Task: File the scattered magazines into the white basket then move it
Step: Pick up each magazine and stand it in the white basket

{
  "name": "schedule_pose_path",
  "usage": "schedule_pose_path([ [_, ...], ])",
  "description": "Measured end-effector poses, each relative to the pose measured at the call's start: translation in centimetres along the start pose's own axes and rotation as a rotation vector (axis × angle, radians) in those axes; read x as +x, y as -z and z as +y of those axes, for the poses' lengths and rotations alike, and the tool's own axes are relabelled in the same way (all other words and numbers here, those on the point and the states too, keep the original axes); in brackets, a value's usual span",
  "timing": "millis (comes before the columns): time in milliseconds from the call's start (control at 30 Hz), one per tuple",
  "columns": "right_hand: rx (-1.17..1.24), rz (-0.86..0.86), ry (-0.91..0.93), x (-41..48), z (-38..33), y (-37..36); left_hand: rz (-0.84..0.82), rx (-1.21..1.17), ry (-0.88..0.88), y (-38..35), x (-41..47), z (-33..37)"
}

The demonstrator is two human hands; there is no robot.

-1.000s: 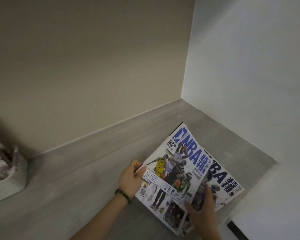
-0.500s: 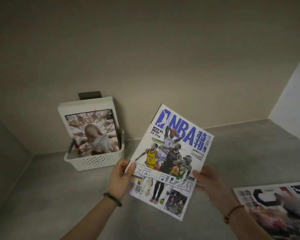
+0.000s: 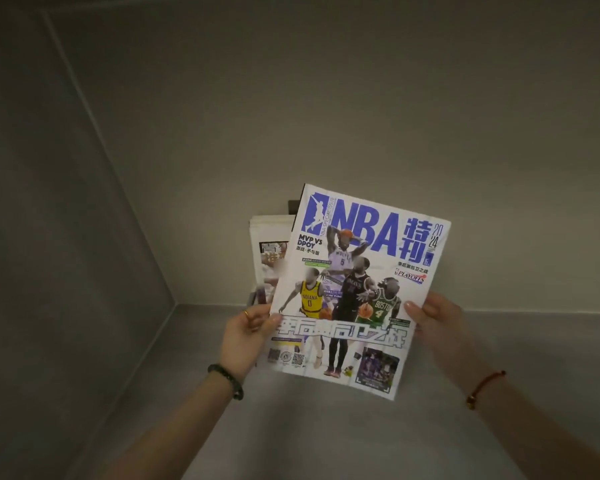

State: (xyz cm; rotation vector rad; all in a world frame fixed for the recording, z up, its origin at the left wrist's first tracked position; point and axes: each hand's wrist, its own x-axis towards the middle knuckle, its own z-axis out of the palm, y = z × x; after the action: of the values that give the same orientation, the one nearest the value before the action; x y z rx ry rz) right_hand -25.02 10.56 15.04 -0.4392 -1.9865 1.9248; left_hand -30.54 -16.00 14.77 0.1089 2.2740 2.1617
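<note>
I hold a blue-and-white NBA magazine (image 3: 357, 289) upright in the air with both hands. My left hand (image 3: 245, 332) grips its lower left edge and my right hand (image 3: 437, 322) grips its right edge. Behind the magazine, against the back wall, stand other magazines (image 3: 269, 258) filed upright; only their left parts show. The white basket that holds them is hidden behind the NBA magazine and my left hand.
The grey shelf surface (image 3: 326, 427) runs to a back wall (image 3: 326, 116) and a left side wall (image 3: 49, 237) that meet in a corner at the left. A small dark bracket (image 3: 293, 206) sits on the back wall behind the magazines.
I have lifted the NBA magazine off the shelf and carried it left, in front of the basket. The view has swung left, so the other magazines on the right are out of sight.
</note>
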Motion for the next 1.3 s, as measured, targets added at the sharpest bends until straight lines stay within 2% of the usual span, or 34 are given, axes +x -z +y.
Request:
schedule_pose_path([
  [133, 0.018, -0.019, 0.069, 3.2, -0.9, -2.1, 0.026, -0.046, 0.018, 0.7, 3.2, -0.2],
  [267, 0.005, 0.032, 0.123, 6.9, -1.5, -4.1, 0.046, -0.076, 0.016, 1.2, 6.7, -0.4],
  [467, 0.031, 0.045, 0.215, 11.4, -2.6, -7.4, 0.073, 0.016, -0.02, 2.0, 11.8, -1.1],
  [733, -0.142, 0.054, 0.131, 12.3, 2.3, -9.4, 0.118, 0.149, 0.112, 2.0, 13.9, -6.5],
  [900, -0.333, 0.052, 0.018, 11.8, 5.4, -9.6, 0.16, 0.094, 0.208, 1.7, 13.9, -8.3],
  [1067, -0.409, 0.052, 0.002, 12.0, 6.5, -9.8, 0.174, 0.183, 0.204, 1.2, 14.3, -8.1],
  [1200, -0.544, 0.013, 0.012, 11.7, 6.5, -9.3, 0.273, 0.256, 0.202, 0.7, 13.8, -7.6],
  [1300, -0.422, 0.062, -0.029, 10.2, 6.4, -8.2, 0.31, 0.216, 0.142, 0.3, 12.5, -6.9],
])
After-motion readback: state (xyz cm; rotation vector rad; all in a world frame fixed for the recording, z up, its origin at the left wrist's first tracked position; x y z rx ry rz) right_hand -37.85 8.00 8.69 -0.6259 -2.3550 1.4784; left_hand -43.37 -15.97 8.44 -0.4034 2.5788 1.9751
